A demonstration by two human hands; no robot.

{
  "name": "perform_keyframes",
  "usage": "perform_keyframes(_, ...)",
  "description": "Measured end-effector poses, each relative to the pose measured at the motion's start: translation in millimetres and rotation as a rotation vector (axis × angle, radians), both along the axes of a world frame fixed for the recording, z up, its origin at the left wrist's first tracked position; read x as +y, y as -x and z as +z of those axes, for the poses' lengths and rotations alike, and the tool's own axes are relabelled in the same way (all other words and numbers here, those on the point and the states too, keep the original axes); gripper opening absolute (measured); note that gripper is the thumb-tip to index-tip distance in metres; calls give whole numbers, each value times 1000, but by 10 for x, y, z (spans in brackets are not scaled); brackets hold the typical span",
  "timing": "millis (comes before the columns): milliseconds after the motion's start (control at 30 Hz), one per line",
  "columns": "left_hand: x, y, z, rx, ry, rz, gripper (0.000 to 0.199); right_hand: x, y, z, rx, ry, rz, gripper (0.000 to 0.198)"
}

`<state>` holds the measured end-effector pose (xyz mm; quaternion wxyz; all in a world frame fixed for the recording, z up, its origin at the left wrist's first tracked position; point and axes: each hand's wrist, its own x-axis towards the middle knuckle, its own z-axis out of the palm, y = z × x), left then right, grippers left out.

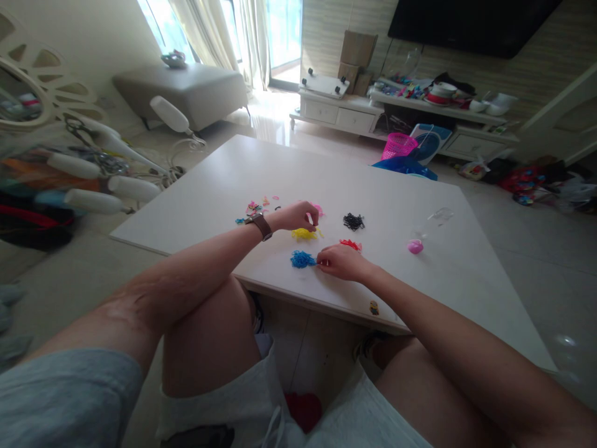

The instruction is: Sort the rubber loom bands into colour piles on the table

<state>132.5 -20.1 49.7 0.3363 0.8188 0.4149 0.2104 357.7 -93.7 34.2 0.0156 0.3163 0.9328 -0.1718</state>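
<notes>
On the white table point(401, 193) lie loose piles of small rubber bands sorted by colour. My left hand point(298, 216), with a watch on its wrist, hovers over the yellow rubber bands point(304, 234); its fingers are curled together, and what they hold, if anything, is too small to make out. At the right edge of the blue rubber bands point(302, 259), my right hand point(344, 261) pinches what looks like a blue band. Red rubber bands point(351, 244) lie just behind this hand. Pink rubber bands point(318, 210) show partly behind my left hand. Farther back is a black pile point(353, 221).
Mixed coloured bands point(253, 208) lie left of my left hand. To the right are a pink lump point(415, 246) and a clear plastic container point(441, 216). A small yellow figure point(374, 307) sits by the near edge. White padded arms of a stand point(170, 114) rise at left.
</notes>
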Motion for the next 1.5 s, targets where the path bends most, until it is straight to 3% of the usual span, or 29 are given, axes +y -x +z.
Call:
perform_keyframes(167, -30, -63, 17, -22, -11, -8, 15, 19, -8, 41, 20, -81, -201, 25)
perform_keyframes(433, -48, -91, 17, -175, 96, -55, 21, 135, -110, 168, 153, -176, -437, 19)
perform_keyframes(967, -69, -168, -39, -258, 192, -62, 26, 219, -164, 196, 168, -194, -457, 24)
perform_keyframes(1167, 91, 68, -36, -284, 149, 154, 28, 630, -587, 45, 110, -189, -777, 23)
perform_keyframes(1267, 160, 257, -11, -263, 68, 342, 26, 774, -802, -45, 69, -166, -915, 25)
perform_keyframes(1500, 258, 727, 2, -366, -3, 816, 11, 909, -906, -197, 113, -107, -988, 32)
